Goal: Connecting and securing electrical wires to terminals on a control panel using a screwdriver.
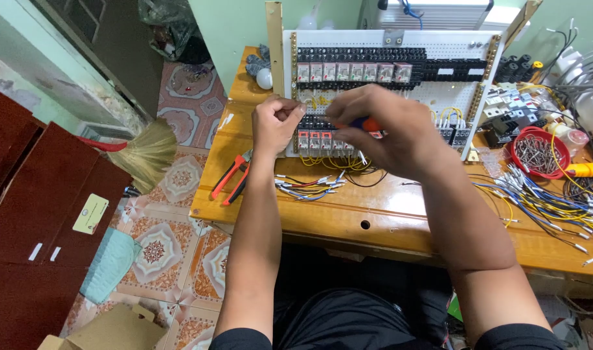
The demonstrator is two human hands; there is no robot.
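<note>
Place: home electrical workshop
Evidence, 12 o'clock: relay wiring panel [387, 91] propped on wooden workbench [348, 214]
3 o'clock: loose cut wires [555, 204], red bowl of screws [536, 152]
9 o'clock: patterned floor tiles [160, 246], broom [144, 152]

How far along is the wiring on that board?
Done: two rows of relays sit on the white panel, with yellow wires looping under the lower row. In hand: the right hand holds an orange-handled screwdriver at the lower relays, while the left hand pinches something small beside it. Left: loose wires lie on the table, with a larger bundle to the right.
</note>
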